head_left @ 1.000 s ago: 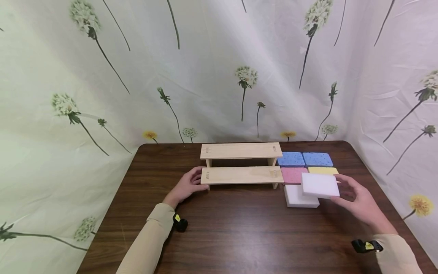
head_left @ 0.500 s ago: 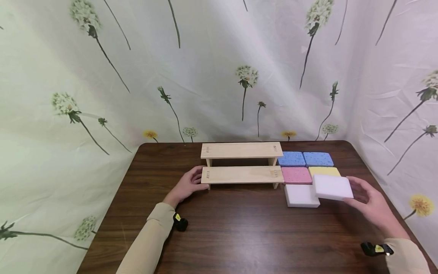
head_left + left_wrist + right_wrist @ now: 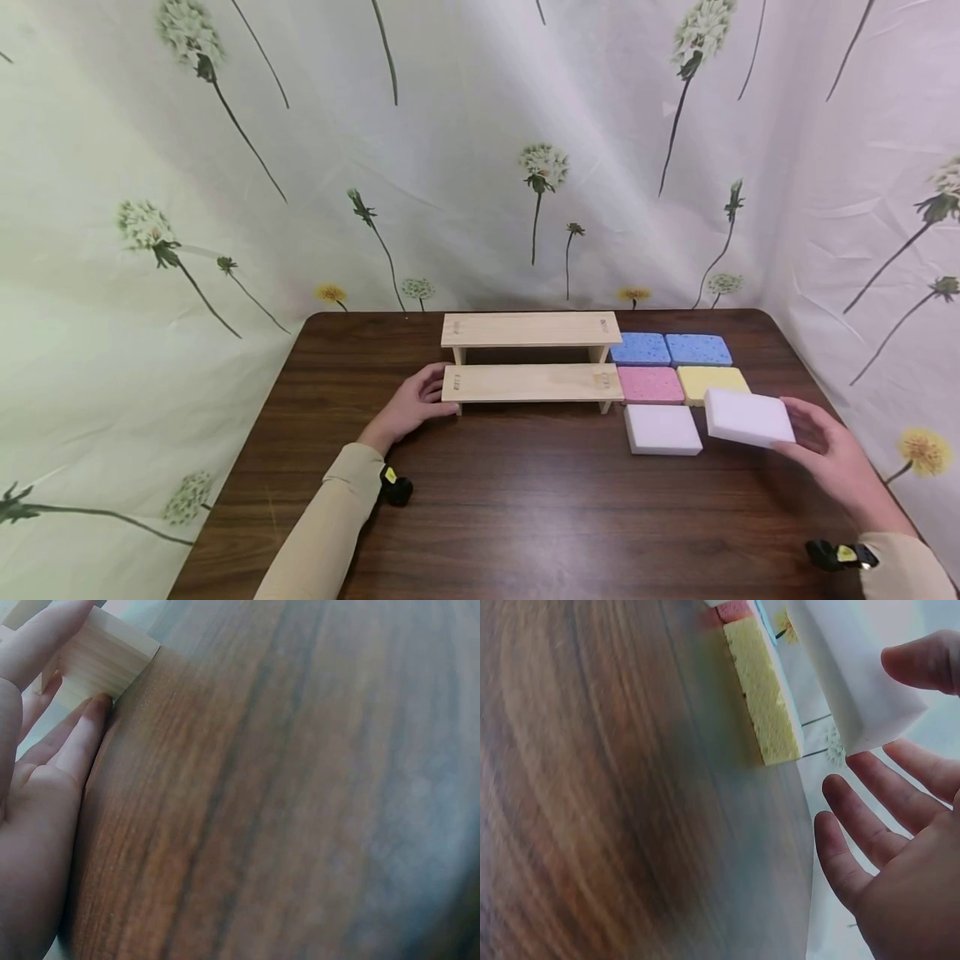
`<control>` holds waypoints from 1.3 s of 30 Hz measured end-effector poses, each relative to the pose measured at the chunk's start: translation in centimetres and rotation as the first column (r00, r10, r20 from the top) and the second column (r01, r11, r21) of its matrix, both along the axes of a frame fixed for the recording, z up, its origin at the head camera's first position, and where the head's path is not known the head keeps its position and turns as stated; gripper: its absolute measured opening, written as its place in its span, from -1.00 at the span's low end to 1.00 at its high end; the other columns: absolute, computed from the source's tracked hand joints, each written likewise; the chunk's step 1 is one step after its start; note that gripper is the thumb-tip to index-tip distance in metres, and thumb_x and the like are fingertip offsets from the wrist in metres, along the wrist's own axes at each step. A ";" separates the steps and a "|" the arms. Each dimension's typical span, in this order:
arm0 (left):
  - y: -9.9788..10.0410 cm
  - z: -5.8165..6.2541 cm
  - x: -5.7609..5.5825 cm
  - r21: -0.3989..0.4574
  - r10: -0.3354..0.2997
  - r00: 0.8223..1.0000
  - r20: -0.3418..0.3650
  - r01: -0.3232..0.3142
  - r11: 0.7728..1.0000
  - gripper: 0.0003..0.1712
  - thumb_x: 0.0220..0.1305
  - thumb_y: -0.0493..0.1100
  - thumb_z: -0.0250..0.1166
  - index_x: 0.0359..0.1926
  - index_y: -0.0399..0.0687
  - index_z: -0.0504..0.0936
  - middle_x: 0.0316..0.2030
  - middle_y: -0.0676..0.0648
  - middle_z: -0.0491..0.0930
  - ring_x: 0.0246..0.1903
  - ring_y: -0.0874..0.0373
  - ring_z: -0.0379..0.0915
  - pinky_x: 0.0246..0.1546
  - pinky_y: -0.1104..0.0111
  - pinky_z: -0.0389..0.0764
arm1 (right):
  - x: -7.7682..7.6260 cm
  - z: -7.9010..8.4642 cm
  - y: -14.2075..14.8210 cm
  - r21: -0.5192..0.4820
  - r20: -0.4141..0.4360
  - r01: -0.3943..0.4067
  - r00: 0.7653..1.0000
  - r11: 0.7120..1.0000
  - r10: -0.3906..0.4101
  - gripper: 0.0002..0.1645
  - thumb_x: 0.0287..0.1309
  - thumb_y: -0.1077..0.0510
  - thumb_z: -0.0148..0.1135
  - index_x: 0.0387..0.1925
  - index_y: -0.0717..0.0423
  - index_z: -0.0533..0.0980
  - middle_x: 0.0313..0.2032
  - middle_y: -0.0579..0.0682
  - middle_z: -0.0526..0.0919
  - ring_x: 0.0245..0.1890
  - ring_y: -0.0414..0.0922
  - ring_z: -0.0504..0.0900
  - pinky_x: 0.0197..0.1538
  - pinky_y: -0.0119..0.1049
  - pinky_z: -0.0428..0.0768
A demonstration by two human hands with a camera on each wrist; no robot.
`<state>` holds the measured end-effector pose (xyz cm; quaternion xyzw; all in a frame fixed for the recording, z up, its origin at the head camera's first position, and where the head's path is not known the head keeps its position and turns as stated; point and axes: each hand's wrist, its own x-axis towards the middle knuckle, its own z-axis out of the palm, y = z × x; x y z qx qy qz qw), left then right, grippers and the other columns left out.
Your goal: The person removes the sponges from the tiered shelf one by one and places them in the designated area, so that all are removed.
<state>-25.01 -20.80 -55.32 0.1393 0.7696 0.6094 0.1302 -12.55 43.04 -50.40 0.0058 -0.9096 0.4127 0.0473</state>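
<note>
In the head view, my right hand (image 3: pixel 832 454) pinches one end of a white foam sponge (image 3: pixel 748 417), thumb on the near side. The sponge is raised off the table and slightly tilted; in the right wrist view the same white sponge (image 3: pixel 855 675) sits between thumb and fingertips. A second white sponge (image 3: pixel 663 430) lies flat to its left. My left hand (image 3: pixel 408 408) holds the left end of the front wooden riser (image 3: pixel 532 383), thumb in front and fingers behind. In the left wrist view, fingertips touch the riser's wooden leg (image 3: pixel 105 656).
Behind the front riser stands another wooden riser (image 3: pixel 528 329). To the right lie a pink sponge (image 3: pixel 649 385), a yellow sponge (image 3: pixel 711 384) and two blue sponges, one left (image 3: pixel 641 349) and one right (image 3: pixel 698 350). A flowered curtain (image 3: pixel 465 167) hangs behind the brown table (image 3: pixel 525 500).
My right hand has carried the white sponge rightward and toward me, from over the other white sponge to its right side, uncovering the yellow sponge. The left hand has stayed at the riser.
</note>
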 end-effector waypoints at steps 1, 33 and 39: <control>0.0 0.1 0.0 0.000 0.000 1.000 0.000 0.000 1.000 -0.10 0.22 -0.27 0.58 0.49 -0.18 0.32 0.42 -0.29 0.38 0.44 -0.16 0.33 0.43 0.08 0.44 | 0.0 -0.1 0.1 0.003 -0.002 0.001 1.000 1.000 -0.001 -0.13 0.37 0.13 0.43 0.47 0.43 0.21 0.29 0.54 0.38 -0.06 -0.72 0.26 -0.14 -0.77 0.42; -0.1 -0.2 -0.1 -0.006 0.003 1.000 -0.001 -0.003 1.000 -0.09 0.23 -0.25 0.58 0.50 -0.19 0.31 0.44 -0.29 0.36 0.46 -0.16 0.32 0.44 0.09 0.43 | 0.7 -2.6 1.1 0.084 -0.008 -0.027 1.000 0.996 0.028 -0.18 0.21 0.28 0.50 0.38 0.51 0.32 0.18 0.62 0.49 -0.11 -0.81 0.25 -0.19 -0.74 0.43; -0.1 -0.3 -0.2 -0.007 0.004 1.000 0.002 -0.004 1.000 -0.09 0.22 -0.25 0.58 0.50 -0.17 0.31 0.44 -0.28 0.37 0.45 -0.15 0.33 0.43 0.10 0.44 | 0.6 -2.6 1.3 0.128 0.031 -0.032 0.999 0.991 0.028 -0.11 0.26 0.19 0.50 0.45 0.49 0.27 0.21 0.62 0.47 -0.14 -0.82 0.21 -0.20 -0.76 0.40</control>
